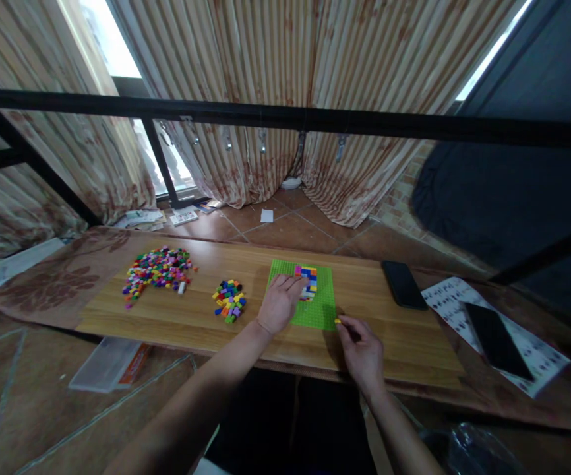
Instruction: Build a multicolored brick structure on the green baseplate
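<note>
A green baseplate [325, 310] lies on the wooden board, carrying a small build of coloured toy bricks [311, 280] in blue, white, orange and pink. My left hand [280, 303] reaches over the plate's left part, its fingers stretched out onto the build and hiding some of it. By the plate's lower right corner, my right hand [363, 349] pinches a small yellow brick [337, 320] between thumb and fingertips. To the left of my left hand is a small pile of mixed bricks [229, 300].
A larger heap of loose bricks [159, 269] covers the left of the wooden board [196, 333]. A black phone [404, 285] lies at right, beside a printed sheet [451, 293] with another dark device [498, 340] on it. A black metal bar [275, 117] crosses beyond the board.
</note>
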Tool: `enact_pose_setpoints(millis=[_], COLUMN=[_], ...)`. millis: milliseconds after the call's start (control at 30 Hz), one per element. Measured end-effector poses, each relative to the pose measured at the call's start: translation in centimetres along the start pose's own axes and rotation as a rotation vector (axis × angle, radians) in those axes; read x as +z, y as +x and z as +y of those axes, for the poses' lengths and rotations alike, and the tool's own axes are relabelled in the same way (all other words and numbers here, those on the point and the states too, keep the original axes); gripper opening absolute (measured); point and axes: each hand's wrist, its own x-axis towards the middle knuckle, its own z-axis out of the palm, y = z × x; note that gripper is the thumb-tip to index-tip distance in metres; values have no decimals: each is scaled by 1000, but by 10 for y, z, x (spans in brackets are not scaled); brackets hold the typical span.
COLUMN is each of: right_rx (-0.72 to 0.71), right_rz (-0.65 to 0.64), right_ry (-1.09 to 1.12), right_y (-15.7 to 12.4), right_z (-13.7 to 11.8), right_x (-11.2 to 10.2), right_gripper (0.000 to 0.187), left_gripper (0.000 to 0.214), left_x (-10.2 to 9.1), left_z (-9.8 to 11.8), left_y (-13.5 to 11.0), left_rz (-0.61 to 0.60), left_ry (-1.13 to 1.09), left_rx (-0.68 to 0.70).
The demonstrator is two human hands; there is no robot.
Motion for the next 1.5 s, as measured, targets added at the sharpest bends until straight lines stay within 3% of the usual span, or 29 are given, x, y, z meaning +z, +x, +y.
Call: enact_pose_setpoints(millis=[467,600,833,1033,1500], right_rx=[-3,-66,-423,-638,-667], right_rz=[-31,-56,-127,-157,-35], right_ry=[64,36,-203,-392,-527], right_y=[0,15,55,67,64], right_z=[-25,-39,-59,-55,-61], right_x=[20,25,39,46,52], right_gripper=[24,24,25,24,20], left_gripper=[32,35,57,65,67], left_x=[13,12,13,11,11], left_z=[-7,-5,-1,1,0], left_y=[-32,-37,-38,-38,-38], left_rz=[171,129,19,-62,-91], left_ry=[-151,-165,-225,-239,-243], left_rx=[-310,-347,-312,-319,-309])
